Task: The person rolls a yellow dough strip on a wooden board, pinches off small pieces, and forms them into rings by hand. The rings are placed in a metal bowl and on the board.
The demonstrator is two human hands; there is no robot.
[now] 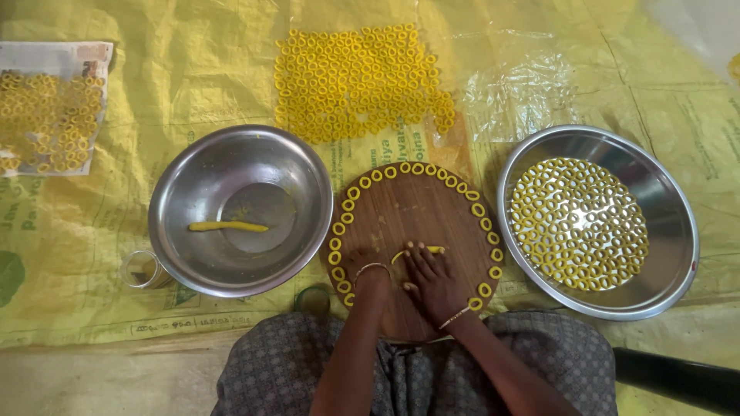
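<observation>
Rolling dough strip (420, 250) mid-board (416, 208), right hand (432, 281), rings (472, 196) lining edge

You get bright, even overhead light, soft short shadows, glare on both steel bowls (240, 209) and the clear plastic sheet (516, 85), with slight blur toward the edges.

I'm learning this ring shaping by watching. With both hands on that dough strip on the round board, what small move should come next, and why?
Probably curl the yellow dough strip into a ring and join its ends. Both the left hand and right hand rest at it, it still lies partly open, and finished rings already line the wooden board's edge.
</observation>
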